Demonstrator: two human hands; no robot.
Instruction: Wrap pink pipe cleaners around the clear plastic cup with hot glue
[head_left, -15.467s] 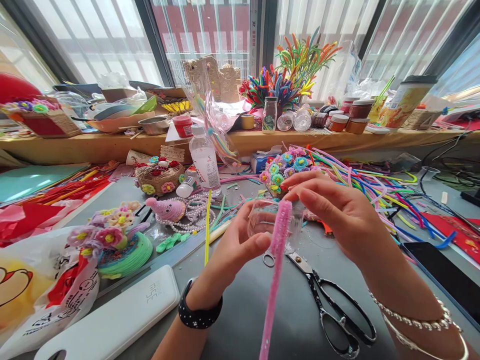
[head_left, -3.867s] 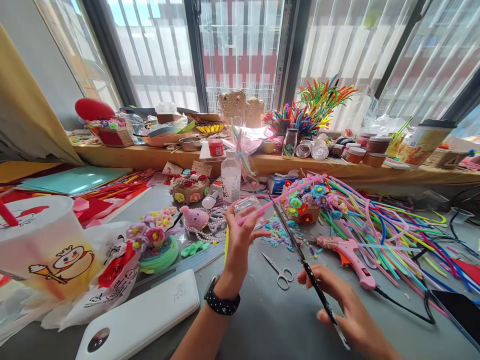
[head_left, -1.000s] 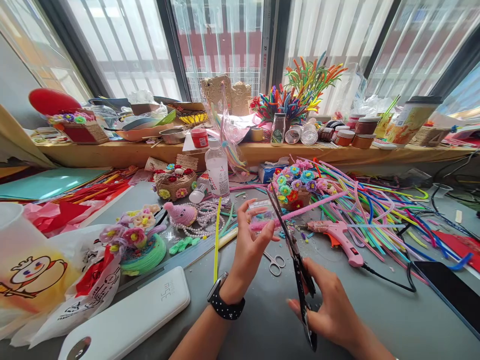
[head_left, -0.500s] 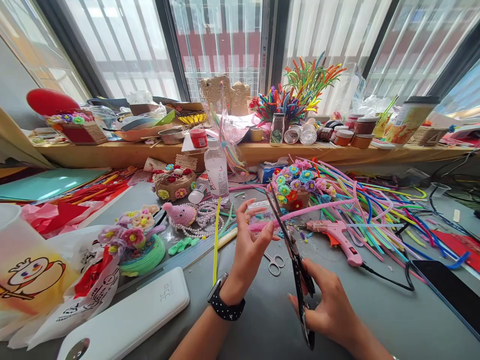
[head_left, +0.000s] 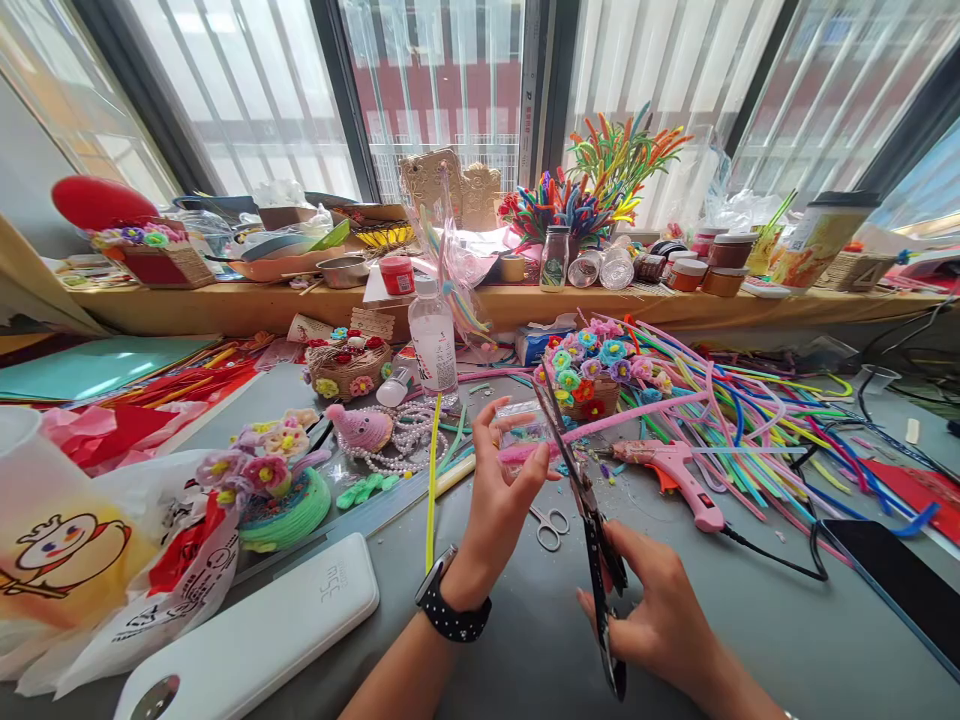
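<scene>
My left hand [head_left: 506,495], with a watch at the wrist, pinches a pink pipe cleaner [head_left: 630,411] that stretches off to the right. In my right hand [head_left: 652,600] is a pair of black-handled scissors [head_left: 576,465], its blades pointing up and lying across the pipe cleaner just right of my left fingertips. Whether the blades have cut into it I cannot tell. Small silver scissors [head_left: 551,528] lie on the table behind my hands. A pink hot glue gun [head_left: 679,475] rests to the right of the large scissors.
Many loose pipe cleaners [head_left: 757,430] spread over the right side. A basket of fuzzy flowers [head_left: 592,395] stands behind my hands, a clear bottle [head_left: 433,345] to its left. A white power bank [head_left: 262,630] lies front left, a phone [head_left: 892,590] at right.
The scissor handles have drawn slightly closer together. Both hands and the pipe cleaner stay almost in place.
</scene>
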